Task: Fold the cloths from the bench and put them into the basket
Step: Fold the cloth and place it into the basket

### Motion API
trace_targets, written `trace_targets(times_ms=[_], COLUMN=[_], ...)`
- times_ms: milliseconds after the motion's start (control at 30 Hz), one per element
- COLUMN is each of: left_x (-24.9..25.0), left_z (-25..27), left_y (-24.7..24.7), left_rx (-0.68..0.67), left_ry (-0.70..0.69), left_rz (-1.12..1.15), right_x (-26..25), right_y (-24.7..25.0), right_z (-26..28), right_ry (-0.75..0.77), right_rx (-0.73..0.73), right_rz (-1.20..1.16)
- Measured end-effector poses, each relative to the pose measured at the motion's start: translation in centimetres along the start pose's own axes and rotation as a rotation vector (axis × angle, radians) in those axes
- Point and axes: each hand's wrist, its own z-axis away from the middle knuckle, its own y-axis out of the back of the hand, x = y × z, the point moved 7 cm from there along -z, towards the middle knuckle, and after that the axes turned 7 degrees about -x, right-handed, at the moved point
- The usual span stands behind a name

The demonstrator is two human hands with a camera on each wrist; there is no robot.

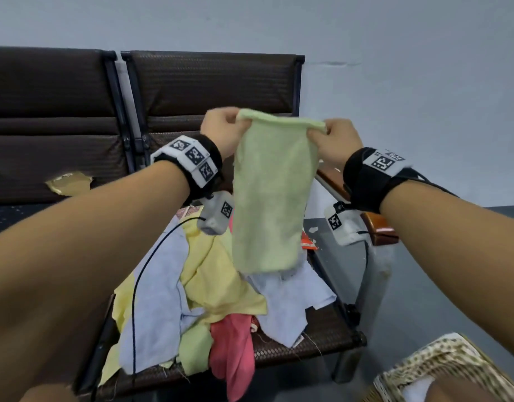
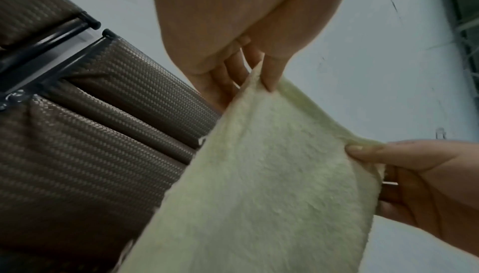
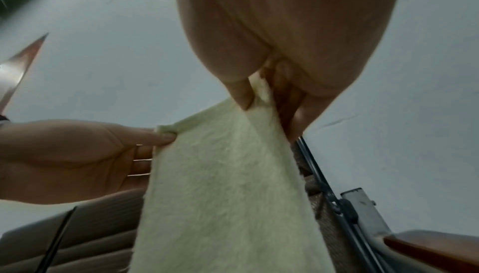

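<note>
A pale green cloth (image 1: 271, 192) hangs lengthwise in the air above the bench seat (image 1: 322, 338). My left hand (image 1: 225, 127) pinches its top left corner and my right hand (image 1: 335, 140) pinches the top right corner, so the upper edge is stretched between them. The left wrist view shows the thumb (image 2: 272, 74) clamped on the green cloth (image 2: 259, 185). In the right wrist view the thumb (image 3: 241, 93) presses the green cloth (image 3: 225, 185) against the fingers. A heap of yellow, blue, green and pink cloths (image 1: 209, 300) lies on the seat below. The basket (image 1: 441, 369) stands at the lower right.
The brown bench backrest (image 1: 212, 85) rises behind the hands against a pale wall. A wooden armrest (image 1: 374, 224) ends the bench on the right. A torn patch (image 1: 67, 184) shows on the left seat. A black cable (image 1: 145, 274) hangs from my left wrist over the heap.
</note>
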Motion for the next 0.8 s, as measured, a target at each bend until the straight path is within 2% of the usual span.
trace_targets(times_ms=[67,167,233,333,400,500,600,700,800], left_x=[1.4,1.7,0.0,-4.5,-8.3,-13.2,-16.3,-17.4,-17.4], left_z=[-0.9,-0.4,1.1,5.3,9.0,14.4,18.9,21.7,21.5], left_y=[0.9,1.9,1.7,0.1,-1.2,-3.2,-4.7,-5.8,-6.8], left_rx=[0.031,0.009,-0.049,-0.171,-0.276,-0.45,-0.684,-0.902,-0.954], left_ry=[-0.059,-0.076,-0.035,0.106,0.215,0.381,0.531,0.678,0.71], left_rz=[0.104,0.172,0.215,0.199,0.14,0.051,-0.006,0.035,0.048], right_x=[-1.6,-2.4,-1.3,2.2,5.4,10.3,14.1,16.4,17.5], right_y=[0.8,0.6,-0.5,-3.8,-6.4,-10.5,-13.4,-15.1,-15.8], right_z=[-0.3,0.3,1.4,4.0,6.5,11.0,15.4,18.4,18.7], right_ry=[0.097,0.198,0.213,0.168,0.11,-0.022,-0.227,-0.47,-0.575], right_rx=[0.079,0.082,0.02,-0.156,-0.317,-0.637,-0.909,-1.055,-1.067], right_rz=[-0.039,-0.045,-0.012,0.063,0.145,0.213,0.082,-0.122,-0.159])
